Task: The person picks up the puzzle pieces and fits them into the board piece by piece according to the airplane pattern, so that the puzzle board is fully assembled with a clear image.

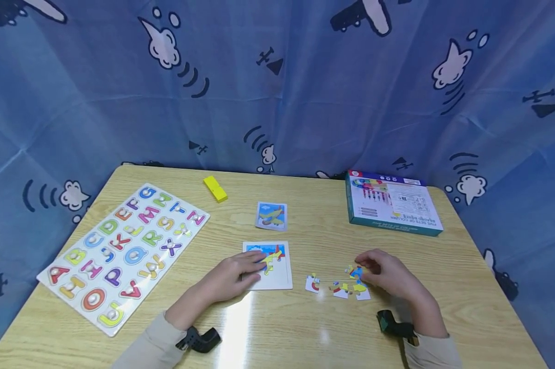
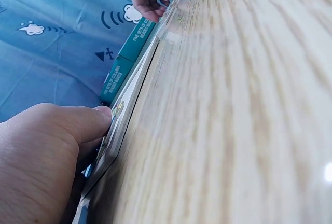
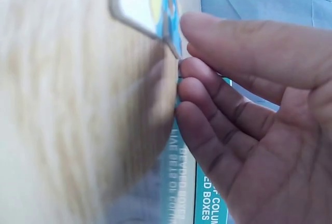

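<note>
Fingers of the left hand (image 1: pixel 234 274) lie over the left part of a white puzzle tray (image 1: pixel 277 279), partly covering a yellow plane picture on blue; the left wrist view shows the thumb (image 2: pixel 96 123) at the tray's edge (image 2: pixel 116 146). On the right, the curled fingers and thumb of the right hand (image 1: pixel 390 271) pinch a small blue puzzle piece (image 1: pixel 354 273), seen edge-on in the right wrist view (image 3: pixel 174 19) by that hand (image 3: pixel 254 94). Just below it lie a yellow-and-white piece (image 1: pixel 361 291) and another (image 1: pixel 340 291); one more (image 1: pixel 312 283) lies further left.
A small plane picture card (image 1: pixel 271 216) lies behind the tray, and a yellow block (image 1: pixel 215 189) stands behind and left of it. A large alphabet board (image 1: pixel 125 251) covers the left side. At the back right is a flat box (image 1: pixel 392 202), before a blue curtain.
</note>
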{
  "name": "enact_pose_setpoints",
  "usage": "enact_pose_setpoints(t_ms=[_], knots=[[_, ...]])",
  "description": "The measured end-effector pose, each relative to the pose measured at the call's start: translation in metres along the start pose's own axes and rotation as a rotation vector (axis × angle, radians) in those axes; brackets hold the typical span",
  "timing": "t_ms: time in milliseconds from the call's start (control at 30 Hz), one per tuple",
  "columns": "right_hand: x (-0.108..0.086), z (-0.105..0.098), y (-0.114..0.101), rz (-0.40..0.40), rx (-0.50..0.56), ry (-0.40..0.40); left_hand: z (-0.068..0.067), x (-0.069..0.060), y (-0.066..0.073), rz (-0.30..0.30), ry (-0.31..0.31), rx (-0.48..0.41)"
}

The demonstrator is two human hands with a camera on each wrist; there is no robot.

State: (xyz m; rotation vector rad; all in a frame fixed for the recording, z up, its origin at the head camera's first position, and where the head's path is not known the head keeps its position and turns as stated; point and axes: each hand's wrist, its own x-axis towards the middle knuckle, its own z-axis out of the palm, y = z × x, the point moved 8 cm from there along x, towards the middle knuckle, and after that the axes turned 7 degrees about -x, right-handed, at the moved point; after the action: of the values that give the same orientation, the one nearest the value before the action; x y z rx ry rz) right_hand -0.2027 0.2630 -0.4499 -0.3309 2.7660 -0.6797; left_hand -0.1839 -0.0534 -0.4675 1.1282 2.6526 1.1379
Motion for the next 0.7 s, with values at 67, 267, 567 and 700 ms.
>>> enact_pose_setpoints(t_ms=[67, 267, 567, 700], knots=[[-0.0003, 0.0003, 0.0004, -0.004, 0.000, 0.000, 0.0001, 0.0002, -0.0001, -0.001, -0.002, -0.005], [-0.0009, 0.0016, 0.0010, -0.016, -0.001, -0.002, 0.0002, 0.0007, 0.0003, 0.003, -0.001, -0.007], [-0.0011, 0.0021, 0.0003, -0.032, -0.008, 0.003, 0.0006, 0.0004, 0.0004, -0.009, -0.014, -0.017], [-0.0002, 0.0025, 0.0019, -0.038, -0.017, 0.011, 0.0000, 0.0006, 0.0011, -0.008, -0.015, -0.017]])
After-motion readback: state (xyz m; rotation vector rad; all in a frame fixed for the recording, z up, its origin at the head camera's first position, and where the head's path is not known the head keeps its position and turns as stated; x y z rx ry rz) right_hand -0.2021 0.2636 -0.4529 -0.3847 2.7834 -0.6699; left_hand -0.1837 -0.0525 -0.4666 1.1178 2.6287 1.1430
